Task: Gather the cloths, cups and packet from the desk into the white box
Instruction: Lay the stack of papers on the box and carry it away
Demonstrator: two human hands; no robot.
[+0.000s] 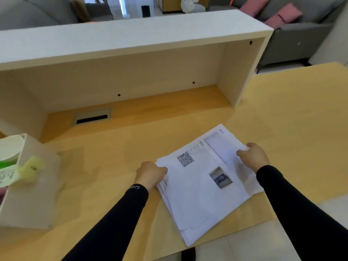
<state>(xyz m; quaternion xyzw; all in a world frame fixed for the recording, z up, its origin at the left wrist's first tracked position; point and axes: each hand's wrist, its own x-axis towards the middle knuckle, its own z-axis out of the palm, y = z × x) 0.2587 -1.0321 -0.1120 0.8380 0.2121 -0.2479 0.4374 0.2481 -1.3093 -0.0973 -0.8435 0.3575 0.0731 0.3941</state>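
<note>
The white box (32, 194) stands at the left edge of the wooden desk (113, 166). Inside it I see a white cup (10, 147), a green and white packet (6, 174) and a pale yellow cloth (31, 169) hanging over its rim. A stack of printed papers (203, 185) with a QR code lies in front of me. My left hand (150, 173) grips the stack's left edge. My right hand (253, 157) holds its far right edge. Both arms wear black sleeves.
A white raised counter shelf (131, 40) runs along the back of the desk, with a cable slot (92, 116) beneath it. A grey sofa with pink cushions (282, 14) stands beyond at the right. The desk's front edge lies close to my body.
</note>
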